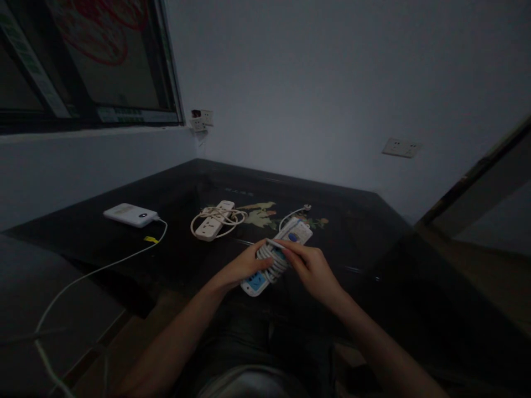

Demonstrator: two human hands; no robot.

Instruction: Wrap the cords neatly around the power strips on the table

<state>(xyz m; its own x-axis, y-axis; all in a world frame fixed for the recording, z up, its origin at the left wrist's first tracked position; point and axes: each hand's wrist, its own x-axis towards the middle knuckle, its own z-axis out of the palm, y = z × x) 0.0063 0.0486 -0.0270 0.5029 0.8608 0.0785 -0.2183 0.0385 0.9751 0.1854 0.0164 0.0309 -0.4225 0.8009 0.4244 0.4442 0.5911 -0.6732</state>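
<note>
A white and blue power strip [256,283] lies at a slant near the front of the dark table, its white cord [274,269] wound several times around the middle. My left hand [251,261] is closed on the strip and the coils, thumb across the cord. With fingers pinched, my right hand [306,264] grips the cord at the upper side of the coils. Beyond the strip's far end, a length of cord runs to a plug [307,208] resting on the table.
A second white power strip [209,225] with its cord looped loosely lies left of centre. Farther left is a white power bank [130,215] with a cable [103,267] trailing off the dark table [365,232]. Wall sockets [401,147] and a window [103,61] are behind.
</note>
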